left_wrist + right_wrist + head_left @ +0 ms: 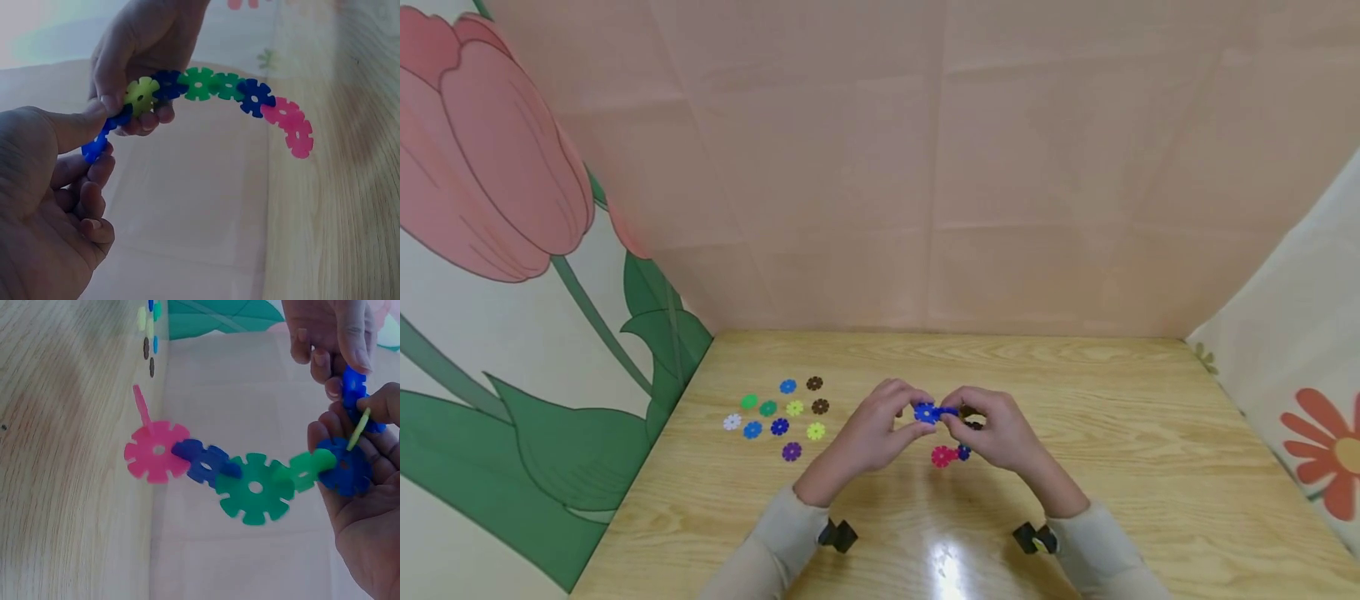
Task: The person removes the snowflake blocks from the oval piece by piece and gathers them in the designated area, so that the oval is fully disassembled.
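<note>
Near the middle of the table, above its surface, my left hand [876,425] pinches a blue notched disc [927,413] between thumb and fingers. Opposite it, my right hand [996,429] grips the same chain of interlocked flower-shaped discs close to that blue end. In the left wrist view the chain curves away through a yellow disc [140,94], a dark blue one, a green disc [199,84], more green and blue, and ends in pink discs [299,134]. The right wrist view shows the pink end [157,450] hanging free. Fingers partly hide the joint between the blue discs.
On the wooden table [1112,417] to the left lie several loose discs, among them a white disc [732,422], a purple disc [792,451], a brown disc [820,406] and a yellow disc [816,431]. A pink cloth backdrop [925,167] stands behind the table.
</note>
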`<state>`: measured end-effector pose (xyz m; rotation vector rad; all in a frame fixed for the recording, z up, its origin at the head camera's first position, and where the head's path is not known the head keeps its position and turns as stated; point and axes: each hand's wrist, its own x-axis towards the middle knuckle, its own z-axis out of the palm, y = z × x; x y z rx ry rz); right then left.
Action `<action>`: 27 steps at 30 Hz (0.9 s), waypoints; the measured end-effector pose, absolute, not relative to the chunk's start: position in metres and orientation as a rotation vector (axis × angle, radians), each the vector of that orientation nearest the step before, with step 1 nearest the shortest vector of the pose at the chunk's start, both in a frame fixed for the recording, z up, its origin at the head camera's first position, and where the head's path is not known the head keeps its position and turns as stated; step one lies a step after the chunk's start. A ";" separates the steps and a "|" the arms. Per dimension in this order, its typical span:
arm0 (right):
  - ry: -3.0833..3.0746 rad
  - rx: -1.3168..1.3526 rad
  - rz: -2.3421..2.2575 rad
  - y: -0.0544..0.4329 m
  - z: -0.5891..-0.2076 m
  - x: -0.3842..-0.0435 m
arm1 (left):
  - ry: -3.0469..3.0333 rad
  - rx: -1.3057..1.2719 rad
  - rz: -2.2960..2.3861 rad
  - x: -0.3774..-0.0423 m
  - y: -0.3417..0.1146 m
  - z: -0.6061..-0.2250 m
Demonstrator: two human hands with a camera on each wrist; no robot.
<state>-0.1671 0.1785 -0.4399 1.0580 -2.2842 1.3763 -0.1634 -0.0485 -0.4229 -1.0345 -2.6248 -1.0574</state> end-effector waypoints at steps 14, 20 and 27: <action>-2.270 1.050 1.458 0.176 -0.440 -0.166 | -2.588 -1.060 -1.081 -0.162 -0.049 -0.418; -2.268 1.087 1.345 0.176 -0.437 -0.167 | -2.581 -1.059 -1.091 -0.162 -0.050 -0.417; -2.157 1.185 1.180 0.174 -0.436 -0.170 | -2.609 -1.042 -1.086 -0.164 -0.050 -0.419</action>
